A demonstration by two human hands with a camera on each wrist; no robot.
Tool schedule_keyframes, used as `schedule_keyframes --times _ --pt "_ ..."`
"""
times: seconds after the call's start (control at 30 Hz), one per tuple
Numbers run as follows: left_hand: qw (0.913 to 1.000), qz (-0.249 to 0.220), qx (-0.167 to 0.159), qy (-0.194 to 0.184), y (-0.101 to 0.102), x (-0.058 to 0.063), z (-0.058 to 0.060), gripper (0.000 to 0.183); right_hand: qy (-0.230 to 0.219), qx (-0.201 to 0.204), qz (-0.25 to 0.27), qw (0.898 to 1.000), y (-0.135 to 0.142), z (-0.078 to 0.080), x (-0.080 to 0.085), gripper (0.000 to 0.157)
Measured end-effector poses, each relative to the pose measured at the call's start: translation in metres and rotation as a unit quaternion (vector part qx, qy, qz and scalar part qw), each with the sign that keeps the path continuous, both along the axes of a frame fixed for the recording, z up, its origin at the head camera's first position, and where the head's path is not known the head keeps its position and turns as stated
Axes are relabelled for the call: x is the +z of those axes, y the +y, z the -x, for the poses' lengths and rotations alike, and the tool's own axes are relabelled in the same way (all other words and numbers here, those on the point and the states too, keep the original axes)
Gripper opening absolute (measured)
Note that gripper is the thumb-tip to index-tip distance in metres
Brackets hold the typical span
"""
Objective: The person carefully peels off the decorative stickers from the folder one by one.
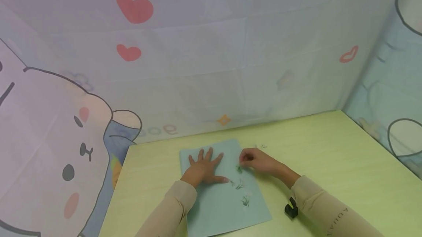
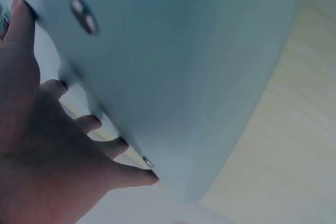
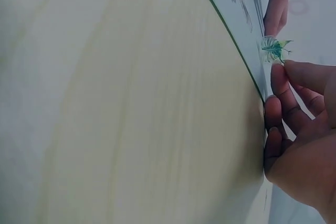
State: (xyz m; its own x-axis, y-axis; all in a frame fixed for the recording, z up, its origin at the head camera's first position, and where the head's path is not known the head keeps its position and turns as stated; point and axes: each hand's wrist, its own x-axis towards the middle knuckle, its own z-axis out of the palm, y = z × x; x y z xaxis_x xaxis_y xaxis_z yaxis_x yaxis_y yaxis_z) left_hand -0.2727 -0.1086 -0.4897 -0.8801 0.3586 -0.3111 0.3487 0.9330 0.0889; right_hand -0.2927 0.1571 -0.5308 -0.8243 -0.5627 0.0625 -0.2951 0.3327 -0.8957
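Observation:
A light blue folder (image 1: 219, 215) lies flat on the table. My left hand (image 1: 206, 169) rests on its upper part, fingers spread and thumb out to the right. In the left wrist view, two shiny metal oval fittings (image 2: 84, 15) show on the folder's blue surface. At the folder's right edge, my right hand (image 1: 260, 160) pinches a small clear sticker (image 3: 273, 49) printed with green leaves, between thumb and index finger. Its other fingers are curled beside the edge. Plant-like stickers (image 1: 245, 201) lie on the folder below the hands, one close to the left thumb.
A small black notched object (image 1: 291, 208) sits beside the right sleeve (image 1: 310, 193). Small dark green bits (image 1: 264, 146) lie on the pale yellow table (image 1: 316, 145) beyond the right hand. A printed cloth (image 1: 197, 46) with hearts and cartoon animals hangs behind the table and at both sides.

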Motion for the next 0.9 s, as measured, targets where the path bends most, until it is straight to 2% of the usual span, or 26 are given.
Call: schedule_keyframes --times 0.13,0.47,0.9 --pt "1.0 0.003 0.0 -0.003 0.0005 0.0002 0.0009 0.103 -0.024 -0.005 0.012 1.0 0.0019 0.0027 -0.0021 0.01" --pt "0.9999 0.008 0.002 -0.006 0.0009 -0.0004 0.0011 0.103 -0.048 -0.021 0.019 0.998 0.0031 0.0025 -0.0011 0.007" --pt "1.0 0.005 0.003 -0.007 0.0009 0.0003 0.0003 0.103 -0.085 -0.013 0.062 0.994 0.0068 0.0029 -0.0009 0.006"
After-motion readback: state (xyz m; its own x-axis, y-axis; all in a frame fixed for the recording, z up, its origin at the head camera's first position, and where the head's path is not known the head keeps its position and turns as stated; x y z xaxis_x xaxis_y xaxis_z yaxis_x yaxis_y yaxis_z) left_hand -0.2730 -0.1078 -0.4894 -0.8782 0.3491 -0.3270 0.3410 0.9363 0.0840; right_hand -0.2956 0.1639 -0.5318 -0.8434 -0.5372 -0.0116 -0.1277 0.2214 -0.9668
